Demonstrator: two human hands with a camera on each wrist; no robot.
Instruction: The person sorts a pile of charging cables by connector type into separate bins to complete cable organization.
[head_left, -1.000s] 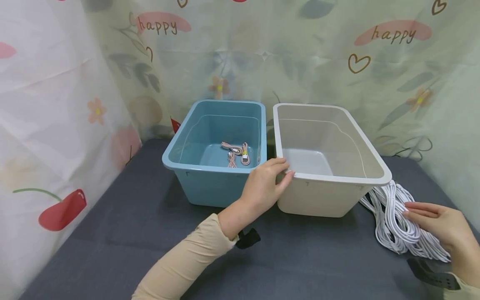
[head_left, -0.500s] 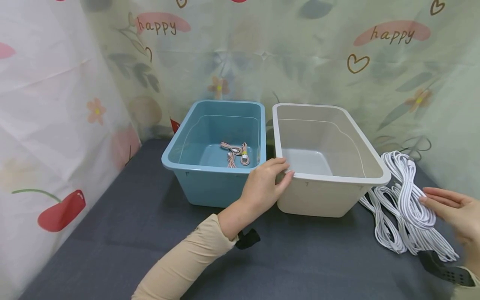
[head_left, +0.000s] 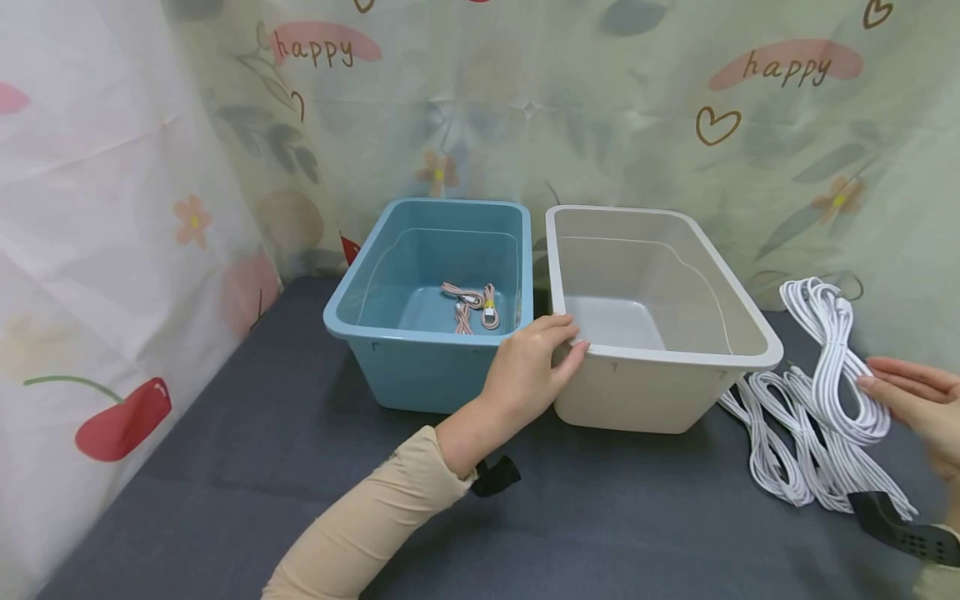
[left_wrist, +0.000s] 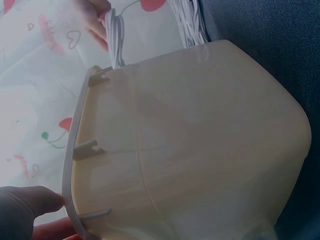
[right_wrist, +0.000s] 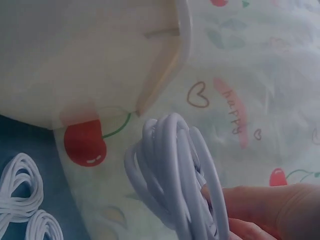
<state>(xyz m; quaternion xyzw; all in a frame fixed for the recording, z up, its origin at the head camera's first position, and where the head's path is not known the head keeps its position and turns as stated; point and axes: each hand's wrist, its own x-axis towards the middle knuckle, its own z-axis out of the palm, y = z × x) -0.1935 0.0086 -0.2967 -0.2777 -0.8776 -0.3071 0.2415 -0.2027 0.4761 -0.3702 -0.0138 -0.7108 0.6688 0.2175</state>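
My left hand [head_left: 530, 367] grips the near left corner of the white bin's rim [head_left: 675, 358], thumb and fingers on either side of it. At the right edge of the head view, my right hand [head_left: 918, 404] pinches a coiled white cable [head_left: 832, 367] by its side, lifted above the other coils. In the right wrist view the held cable [right_wrist: 172, 175] fills the front of the fingers. Below it, several more white cable bundles [head_left: 787, 442] lie on the dark table beside the white bin.
A blue bin [head_left: 427, 375] stands left of the white bin, with several pinkish cables [head_left: 465, 298] on its floor. Patterned cloth [head_left: 600, 100] hangs behind and at the left. The dark cloth-covered table [head_left: 600, 517] extends in front of both bins.
My right hand has drawn one white cable coil up and to the right, off the pile. My left hand stays on the white bin's rim.
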